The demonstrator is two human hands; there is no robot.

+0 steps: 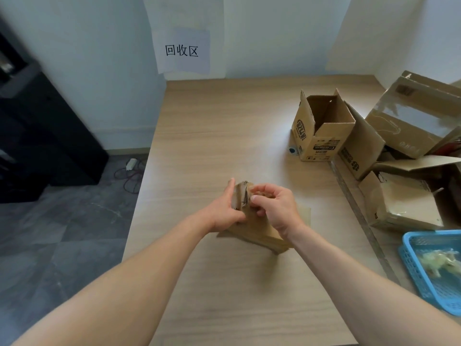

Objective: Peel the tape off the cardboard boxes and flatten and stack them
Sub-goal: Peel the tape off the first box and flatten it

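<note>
At the far left a black cabinet (50, 133) stood on the grey floor (62, 233), and a white power strip (131, 164) lay with red cables near the desk's left edge. On the wall behind hung a paper sign (183, 49) with three printed characters. The pale wooden desk (224, 121) filled the middle. Near its centre a small brown box (252, 228), largely flattened, was propped at a tilt, its lower end on the desk and its upper flaps raised between both hands. The left grip (224, 208) held the box by its left side, the thumb pressed on the front face and the forefinger straight up along the flap. The right grip (272, 203) was curled tight on the box's top flap, fingertips pinched together at its edge; the blur hid whether any tape lay between them. Farther back and to the right an open box (321, 131) stood upright with its flaps up and printed sides facing the camera. Just beside it, touching its right flap, a pile (411, 121) of larger boxes leaned and lay over one another, one with shiny clear tape across its face. At the lower right a blue basket (409, 258) sat at the frame's edge, with a pale tape wad (439, 260) inside it.
</note>
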